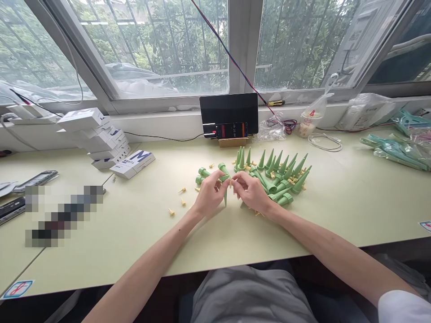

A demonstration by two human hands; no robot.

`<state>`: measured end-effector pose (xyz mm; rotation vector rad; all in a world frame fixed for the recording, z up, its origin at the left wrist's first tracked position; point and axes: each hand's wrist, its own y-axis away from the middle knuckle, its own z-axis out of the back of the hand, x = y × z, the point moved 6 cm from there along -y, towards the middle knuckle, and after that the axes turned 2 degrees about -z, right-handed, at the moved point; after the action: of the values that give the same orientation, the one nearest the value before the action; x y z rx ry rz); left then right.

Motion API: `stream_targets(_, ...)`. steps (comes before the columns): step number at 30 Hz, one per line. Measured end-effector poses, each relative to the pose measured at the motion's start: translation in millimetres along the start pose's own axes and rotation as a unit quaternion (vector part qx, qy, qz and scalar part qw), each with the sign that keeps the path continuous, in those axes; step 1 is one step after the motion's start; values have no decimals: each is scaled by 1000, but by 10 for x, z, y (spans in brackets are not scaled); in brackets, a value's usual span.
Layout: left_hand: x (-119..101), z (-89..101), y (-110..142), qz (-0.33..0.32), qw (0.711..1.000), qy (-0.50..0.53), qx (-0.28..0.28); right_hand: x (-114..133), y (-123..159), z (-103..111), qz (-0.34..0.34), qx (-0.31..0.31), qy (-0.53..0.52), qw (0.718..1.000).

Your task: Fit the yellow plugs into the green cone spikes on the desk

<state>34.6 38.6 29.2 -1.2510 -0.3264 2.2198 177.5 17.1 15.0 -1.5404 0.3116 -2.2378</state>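
My left hand (210,192) is closed around a green plastic spike (225,200), whose pointed end hangs down below the fingers. Close beside it, my right hand (252,192) pinches a small yellow plastic fitting (230,183) at the side of the spike. My fingers partly hide where the two pieces meet. Behind my left hand lie several capped green spikes (204,172). To the right of my right hand, many green cones (284,167) stand or lie in a cluster with yellow fittings among them. Loose yellow fittings (171,212) are scattered left of my left hand.
A phone (232,130) leans on a dark tablet-like panel (229,107) at the back. White boxes (101,137) are stacked at the left, with another box (133,164) beside them. A bagged cup (309,122) and teal plastic items (397,150) are at the right.
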Motion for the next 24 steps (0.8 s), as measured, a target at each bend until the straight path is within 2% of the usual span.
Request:
stream_targets(14, -2, 7, 7, 4, 1000, -7, -1, 10, 1, -13, -3, 15, -4, 1000)
stream_targets(24, 23, -12, 10, -9, 1000, -21, 2, 18, -6, 3, 10, 1, 18, 1000)
